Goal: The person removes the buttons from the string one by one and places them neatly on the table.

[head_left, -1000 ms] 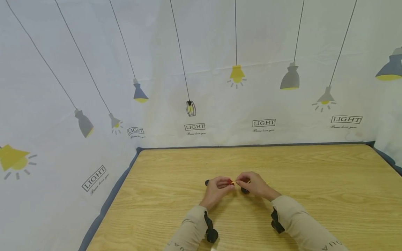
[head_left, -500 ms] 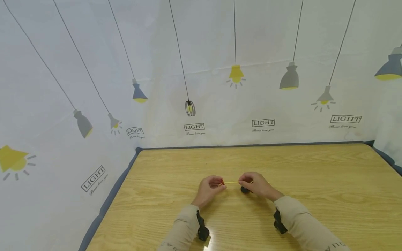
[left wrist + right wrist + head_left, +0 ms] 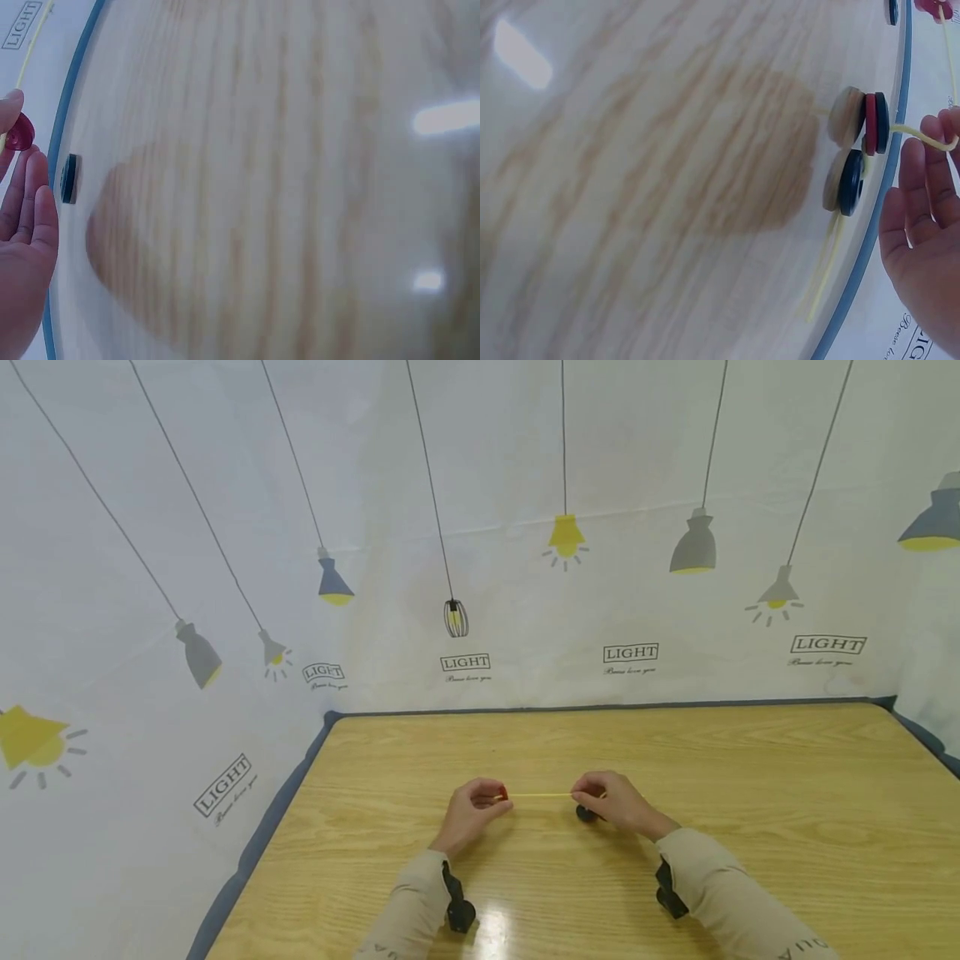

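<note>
wooden table [image 3: 750,777], lamp-print backdrop [image 3: 225,527]

The light is bright, even and soft, and it comes from above. It makes a white glare spot on the table [image 3: 525,860] near the sleeves in the head view, and more glare patches in both wrist views. Shadows under the hands are weak and diffuse. The head view is sharp but bends at its edges. Both wrist views are blurred, and their wood grain is smeared.
</note>
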`<state>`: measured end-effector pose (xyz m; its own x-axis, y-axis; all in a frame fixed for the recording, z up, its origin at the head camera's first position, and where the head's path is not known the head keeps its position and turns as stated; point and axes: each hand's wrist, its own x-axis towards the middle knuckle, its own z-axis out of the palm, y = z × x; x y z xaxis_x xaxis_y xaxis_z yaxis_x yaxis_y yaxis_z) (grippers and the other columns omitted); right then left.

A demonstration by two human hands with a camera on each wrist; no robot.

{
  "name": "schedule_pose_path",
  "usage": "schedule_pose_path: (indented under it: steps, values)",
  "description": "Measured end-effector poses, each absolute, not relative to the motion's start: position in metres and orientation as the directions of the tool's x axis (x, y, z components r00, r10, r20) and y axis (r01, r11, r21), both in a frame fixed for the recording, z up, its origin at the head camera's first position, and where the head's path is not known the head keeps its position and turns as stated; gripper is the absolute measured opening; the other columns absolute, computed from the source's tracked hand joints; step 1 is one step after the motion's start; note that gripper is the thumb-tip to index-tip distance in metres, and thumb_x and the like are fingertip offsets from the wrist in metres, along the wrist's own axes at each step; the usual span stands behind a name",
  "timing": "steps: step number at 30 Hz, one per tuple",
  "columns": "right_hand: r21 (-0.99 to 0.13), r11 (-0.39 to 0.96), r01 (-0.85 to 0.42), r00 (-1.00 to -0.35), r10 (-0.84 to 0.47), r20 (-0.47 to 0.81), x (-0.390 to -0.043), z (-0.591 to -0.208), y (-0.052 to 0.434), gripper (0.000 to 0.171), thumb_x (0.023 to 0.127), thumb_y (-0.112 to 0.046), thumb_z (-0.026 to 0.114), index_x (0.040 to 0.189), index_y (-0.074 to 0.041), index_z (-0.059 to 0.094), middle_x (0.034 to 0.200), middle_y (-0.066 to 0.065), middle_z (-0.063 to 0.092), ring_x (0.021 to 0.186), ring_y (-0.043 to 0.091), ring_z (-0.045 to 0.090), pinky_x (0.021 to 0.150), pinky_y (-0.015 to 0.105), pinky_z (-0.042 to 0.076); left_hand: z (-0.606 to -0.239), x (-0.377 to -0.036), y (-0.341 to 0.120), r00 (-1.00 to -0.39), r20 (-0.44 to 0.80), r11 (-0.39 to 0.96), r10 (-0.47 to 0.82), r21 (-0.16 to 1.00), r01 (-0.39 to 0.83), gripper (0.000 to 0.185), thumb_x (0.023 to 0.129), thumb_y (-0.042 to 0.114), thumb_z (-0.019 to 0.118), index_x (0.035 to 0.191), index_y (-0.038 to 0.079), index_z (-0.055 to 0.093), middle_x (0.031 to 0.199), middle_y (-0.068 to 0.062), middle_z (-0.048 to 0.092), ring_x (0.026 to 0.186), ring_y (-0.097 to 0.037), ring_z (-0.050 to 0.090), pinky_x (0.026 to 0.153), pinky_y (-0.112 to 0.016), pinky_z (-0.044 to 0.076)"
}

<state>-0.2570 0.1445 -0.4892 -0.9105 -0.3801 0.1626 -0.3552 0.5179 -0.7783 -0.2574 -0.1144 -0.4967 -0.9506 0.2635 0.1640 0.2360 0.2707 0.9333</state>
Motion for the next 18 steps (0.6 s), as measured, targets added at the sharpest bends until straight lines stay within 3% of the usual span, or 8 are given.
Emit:
schedule_pose_path:
  steps: [9,18]
  values:
    - [-0.774,0.511,-0.375,-0.901,-0.399,0.173,-0.256,-0.488,0.147,0.016,0.088,-0.016,0.056,0.090,-0.002,0.063,0.083,0.002,0.060,0.074,0.015,0.054,0.064,0.028,0.045,-0.511,-0.269,-0.133,-0.945,0.179,0.295,0.274,0.920,0.260,0.031,0.079,0.010,0.067,0.105,-0.005,0.057,0.093,-0.017,0.059,0.083,-0.026,0.057,0.073,-0.029,0.047]
    - [-0.769,0.514,-0.381,-0.898,-0.403,0.175,-0.256,-0.489,0.149,0.014,0.087,-0.015,0.057,0.089,-0.002,0.063,0.082,0.004,0.061,0.073,0.014,0.054,0.064,0.027,0.045,-0.511,-0.270,-0.140,-0.974,0.136,0.404,0.179,0.893,0.199,0.032,0.075,0.013,0.071,0.101,-0.001,0.060,0.088,-0.010,0.060,0.078,-0.018,0.057,0.070,-0.027,0.047]
